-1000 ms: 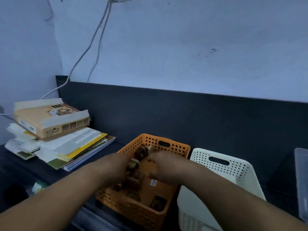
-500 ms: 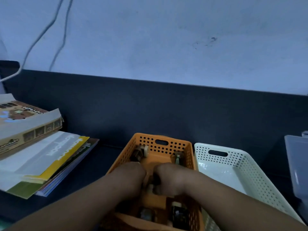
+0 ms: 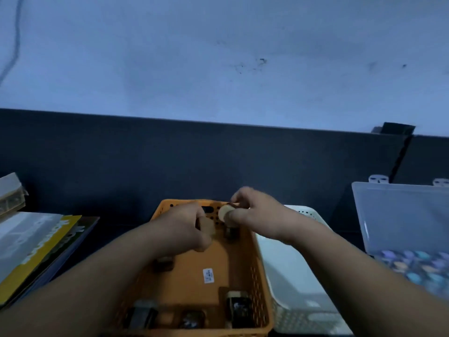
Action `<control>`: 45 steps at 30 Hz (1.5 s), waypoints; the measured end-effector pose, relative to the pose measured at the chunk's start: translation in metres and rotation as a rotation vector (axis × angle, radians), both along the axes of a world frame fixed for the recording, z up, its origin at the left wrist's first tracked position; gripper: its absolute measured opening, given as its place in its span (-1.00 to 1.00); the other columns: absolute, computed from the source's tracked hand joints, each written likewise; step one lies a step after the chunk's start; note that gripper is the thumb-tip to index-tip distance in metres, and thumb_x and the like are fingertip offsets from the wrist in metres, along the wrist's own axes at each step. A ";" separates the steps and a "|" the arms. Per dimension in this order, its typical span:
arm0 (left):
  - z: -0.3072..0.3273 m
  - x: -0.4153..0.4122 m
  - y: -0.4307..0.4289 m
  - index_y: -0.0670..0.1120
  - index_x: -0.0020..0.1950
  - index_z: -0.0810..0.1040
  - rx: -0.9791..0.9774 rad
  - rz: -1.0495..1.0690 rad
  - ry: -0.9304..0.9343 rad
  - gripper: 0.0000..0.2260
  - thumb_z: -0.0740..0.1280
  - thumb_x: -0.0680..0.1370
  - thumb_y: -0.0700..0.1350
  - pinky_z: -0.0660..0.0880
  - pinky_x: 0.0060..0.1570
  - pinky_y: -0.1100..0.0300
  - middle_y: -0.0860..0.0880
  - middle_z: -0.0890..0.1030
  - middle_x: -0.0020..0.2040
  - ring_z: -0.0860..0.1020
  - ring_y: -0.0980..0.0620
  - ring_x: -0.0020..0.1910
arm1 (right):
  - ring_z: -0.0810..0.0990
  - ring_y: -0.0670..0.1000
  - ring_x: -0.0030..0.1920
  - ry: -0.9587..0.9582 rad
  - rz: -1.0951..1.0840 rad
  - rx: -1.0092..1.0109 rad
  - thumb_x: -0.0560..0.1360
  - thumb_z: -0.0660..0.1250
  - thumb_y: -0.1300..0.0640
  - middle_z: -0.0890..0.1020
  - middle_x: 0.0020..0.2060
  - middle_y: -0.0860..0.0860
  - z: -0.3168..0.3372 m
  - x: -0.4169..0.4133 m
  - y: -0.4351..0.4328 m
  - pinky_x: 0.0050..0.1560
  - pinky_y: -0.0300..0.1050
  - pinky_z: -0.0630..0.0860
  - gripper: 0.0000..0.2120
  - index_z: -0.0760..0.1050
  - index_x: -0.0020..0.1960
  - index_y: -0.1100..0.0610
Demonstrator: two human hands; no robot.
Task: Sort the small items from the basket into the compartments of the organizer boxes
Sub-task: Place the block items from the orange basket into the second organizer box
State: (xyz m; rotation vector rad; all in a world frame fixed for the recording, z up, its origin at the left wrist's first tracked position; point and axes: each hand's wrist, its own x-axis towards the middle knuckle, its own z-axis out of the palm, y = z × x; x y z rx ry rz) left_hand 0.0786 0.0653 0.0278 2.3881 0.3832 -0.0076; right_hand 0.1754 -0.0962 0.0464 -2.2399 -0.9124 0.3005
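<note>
The right hand has its fingers pinched on a small round-capped piece, held just above the far end of the orange basket. Just left of it, the left hand curls its fingers round a small tan piece - blur hides its shape.

Both pieces look picked and ready to carry. The clear organizer box stands well to the right of the fingers, past the white basket. To do it well, I would keep each pinch firm and lift clear of the basket wall. Carry 1 piece at a time and lower it into its compartment rather than drop it from height.

Below the fingers, on the basket floor, lies a white sticker - its print is too small to read. Far left of the fingers, a yellow book cover bears pale lettering, which cannot be read at this angle.
</note>
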 end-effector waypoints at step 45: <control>0.032 0.208 -0.692 0.03 0.06 0.49 -0.174 -0.638 -0.269 -0.70 0.45 0.37 -0.09 0.52 -0.12 0.14 0.04 0.58 -0.02 0.56 0.05 -0.05 | 0.58 0.02 0.06 0.033 -0.758 0.270 0.48 0.41 0.10 0.57 0.08 -0.04 -0.009 0.056 -0.716 0.19 0.08 0.53 -0.65 0.43 0.22 -0.05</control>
